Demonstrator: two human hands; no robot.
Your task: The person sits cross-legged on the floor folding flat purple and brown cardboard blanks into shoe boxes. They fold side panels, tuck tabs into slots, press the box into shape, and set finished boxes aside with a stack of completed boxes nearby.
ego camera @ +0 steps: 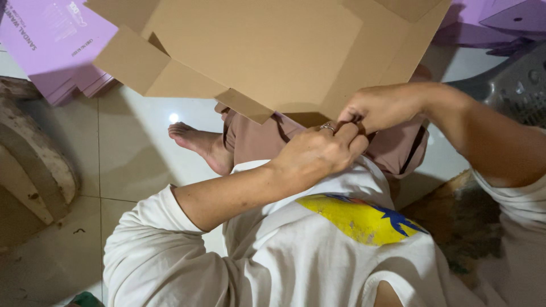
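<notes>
Both hands meet at the near edge of a flat brown cardboard box blank (267, 51), which spreads out above and beyond them with its flaps splayed to either side. The left hand (318, 152), a ring on one finger, is curled closed with its fingertips pressed up against the cardboard's lower edge. The right hand (380, 107) sits just above and touching it, fingers pinched on the same edge; the exact grip is probably a fold of the board between thumb and fingers, though the knuckles hide it. Below the hands lies the person's lap, in brownish trousers (261, 139), and nearer still a white shirt with a yellow and blue print (358, 219). To the left of the hands a bare foot (199, 142) rests on the pale tiled floor (131, 153). Far beyond the left hand, a stack of purple printed sheets (54, 42) lies on the floor.
</notes>
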